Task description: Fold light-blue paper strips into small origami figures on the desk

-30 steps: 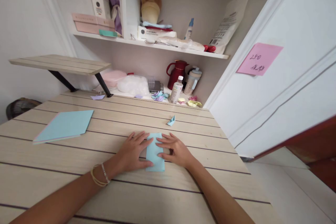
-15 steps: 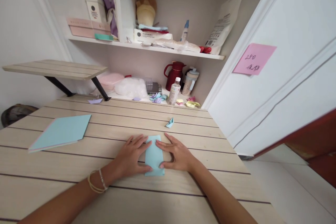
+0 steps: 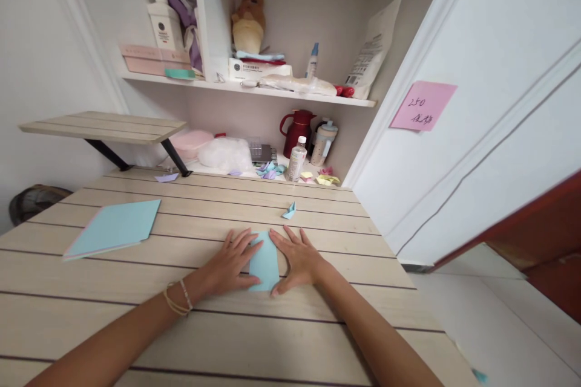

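A light blue sheet of paper (image 3: pixel 264 263), folded into a narrow rectangle, lies flat on the wooden desk between my hands. On its left edge rest the thumb and fingertips of my left hand (image 3: pixel 231 263), with the fingers apart. My right hand (image 3: pixel 297 260) is spread along the paper's right edge, its index fingertip at the top corner and its thumb by the lower corner. Just beyond the hands sits a small folded blue paper boat (image 3: pixel 289 210).
A stack of square coloured paper (image 3: pixel 115 228) lies at the left, blue on top. Along the back stand a clear bottle (image 3: pixel 297 160), a red jug (image 3: pixel 298 135) and a tumbler (image 3: pixel 324 144), near several folded paper pieces (image 3: pixel 271 170). A raised wooden shelf (image 3: pixel 104 127) stands at back left.
My right hand's fingers have spread wider, and its thumb has slid off the paper to its lower right corner. The left hand stays at the left edge. The view has shifted slightly.
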A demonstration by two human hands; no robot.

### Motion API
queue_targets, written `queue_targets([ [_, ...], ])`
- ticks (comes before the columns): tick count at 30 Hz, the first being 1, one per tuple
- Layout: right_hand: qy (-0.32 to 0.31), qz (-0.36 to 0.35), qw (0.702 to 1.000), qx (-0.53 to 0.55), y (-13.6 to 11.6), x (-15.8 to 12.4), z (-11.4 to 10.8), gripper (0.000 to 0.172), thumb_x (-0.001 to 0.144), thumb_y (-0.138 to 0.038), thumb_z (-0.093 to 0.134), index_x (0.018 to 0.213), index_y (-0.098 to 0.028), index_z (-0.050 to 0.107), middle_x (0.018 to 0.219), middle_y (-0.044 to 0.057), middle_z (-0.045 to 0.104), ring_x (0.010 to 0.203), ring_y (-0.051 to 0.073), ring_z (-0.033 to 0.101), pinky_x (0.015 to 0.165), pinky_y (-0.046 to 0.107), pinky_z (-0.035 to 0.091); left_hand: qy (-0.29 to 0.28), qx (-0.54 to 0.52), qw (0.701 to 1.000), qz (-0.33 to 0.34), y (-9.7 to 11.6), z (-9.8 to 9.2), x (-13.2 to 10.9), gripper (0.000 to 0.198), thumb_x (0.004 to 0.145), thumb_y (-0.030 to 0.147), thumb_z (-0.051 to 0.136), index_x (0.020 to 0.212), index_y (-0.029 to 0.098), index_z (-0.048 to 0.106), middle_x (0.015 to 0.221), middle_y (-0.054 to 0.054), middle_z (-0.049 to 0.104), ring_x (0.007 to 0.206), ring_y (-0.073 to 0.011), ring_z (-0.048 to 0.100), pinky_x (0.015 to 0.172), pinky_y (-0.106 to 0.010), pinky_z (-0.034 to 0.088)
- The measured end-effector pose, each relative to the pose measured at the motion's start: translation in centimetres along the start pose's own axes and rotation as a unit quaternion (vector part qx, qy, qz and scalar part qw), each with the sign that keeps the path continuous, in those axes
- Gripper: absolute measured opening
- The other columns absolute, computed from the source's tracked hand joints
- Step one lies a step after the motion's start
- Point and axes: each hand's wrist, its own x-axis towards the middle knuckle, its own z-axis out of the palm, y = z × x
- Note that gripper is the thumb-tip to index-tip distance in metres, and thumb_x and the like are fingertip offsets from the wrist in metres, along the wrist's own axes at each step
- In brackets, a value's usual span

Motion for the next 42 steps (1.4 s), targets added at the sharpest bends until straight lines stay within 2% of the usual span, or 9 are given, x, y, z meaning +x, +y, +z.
queue_targets([
  [5,-0.017,0.031,0.999,-0.003,0.0,0.4,-0.3,0.124,0.047,-0.062,0.067,0.136,-0.026,-0.01,0.145,0.005,0.012,0.131,0.03,-0.009,0.1,0.056,-0.012,-0.023,0.0,0.997,0.068,0.1,-0.9,0.6,0.062,0.078,0.055,0.043,0.133,0.03,0.028,0.138,-0.008,0.033,0.128,-0.0289,0.02,0.103,-0.053,0.006],
  [8,-0.029,0.042,0.999,-0.004,0.1,0.7,-0.4,0.128,0.045,-0.061,0.068,0.135,-0.025,-0.015,0.145,0.007,0.012,0.13,0.03,-0.011,0.099,0.058,-0.011,-0.035,-0.008,0.992,0.121,0.3,-1.7,1.2,0.058,0.079,0.052,0.044,0.132,0.034,0.029,0.135,-0.006,0.037,0.125,-0.0273,0.027,0.103,-0.051,0.008],
  [13,-0.05,0.064,0.997,0.008,-0.3,1.3,-0.5,0.124,0.048,-0.06,0.068,0.136,-0.025,-0.011,0.144,0.009,0.015,0.131,0.031,-0.009,0.099,0.059,-0.008,-0.027,-0.022,0.991,0.131,1.0,-2.4,1.5,0.061,0.076,0.054,0.045,0.131,0.032,0.032,0.125,-0.008,0.047,0.115,-0.0276,0.039,0.103,-0.048,0.013],
  [22,-0.127,0.082,0.989,0.01,-0.9,1.0,-1.7,0.129,0.047,-0.06,0.068,0.13,-0.026,-0.024,0.146,0.003,-0.005,0.129,0.027,-0.02,0.098,0.051,-0.018,-0.049,-0.05,0.988,0.14,1.6,-1.4,1.5,0.068,0.077,0.056,0.043,0.134,0.022,0.028,0.135,-0.01,0.041,0.128,-0.0301,0.024,0.104,-0.048,0.008],
  [27,-0.121,0.09,0.988,0.02,-1.1,0.9,-1.7,0.127,0.048,-0.059,0.067,0.13,-0.029,-0.024,0.145,-0.003,-0.008,0.128,0.024,-0.022,0.099,0.047,-0.019,-0.059,-0.047,0.986,0.149,1.5,-1.2,0.7,0.055,0.081,0.051,0.04,0.132,0.032,0.03,0.141,-0.007,0.03,0.131,-0.0314,0.014,0.102,-0.054,0.004],
  [31,-0.103,0.095,0.99,0.032,-0.9,0.8,-1.2,0.125,0.049,-0.058,0.067,0.13,-0.029,-0.023,0.145,-0.004,-0.007,0.128,0.022,-0.024,0.098,0.046,-0.021,-0.082,-0.058,0.983,0.155,1.8,-1.9,0.9,0.047,0.083,0.046,0.041,0.128,0.035,0.036,0.142,-0.006,0.029,0.131,-0.0336,0.013,0.099,-0.059,0.004],
  [33,-0.091,0.095,0.991,0.039,-0.7,0.8,-1.0,0.124,0.05,-0.057,0.068,0.13,-0.029,-0.024,0.145,-0.003,-0.004,0.128,0.022,-0.023,0.097,0.046,-0.023,-0.084,-0.071,0.98,0.168,2.2,-2.0,1.1,0.045,0.084,0.043,0.041,0.128,0.034,0.037,0.139,-0.006,0.035,0.13,-0.0323,0.016,0.099,-0.059,0.001],
  [37,-0.072,0.088,0.992,0.05,-0.4,0.9,-0.6,0.124,0.049,-0.054,0.069,0.131,-0.03,-0.02,0.146,-0.002,0.002,0.129,0.023,-0.02,0.097,0.045,-0.023,-0.059,-0.089,0.975,0.194,2.8,-1.4,0.7,0.056,0.084,0.042,0.041,0.135,0.024,0.025,0.137,-0.011,0.038,0.13,-0.0268,0.022,0.103,-0.051,0.001],
  [42,-0.068,0.092,0.992,0.043,-0.4,1.0,-0.5,0.124,0.048,-0.054,0.07,0.131,-0.031,-0.02,0.146,-0.001,0.003,0.13,0.023,-0.019,0.097,0.046,-0.021,-0.052,-0.089,0.976,0.194,2.5,-0.7,0.1,0.047,0.082,0.047,0.043,0.125,0.027,0.043,0.14,-0.009,0.031,0.13,-0.028,0.02,0.103,-0.05,0.005],
])
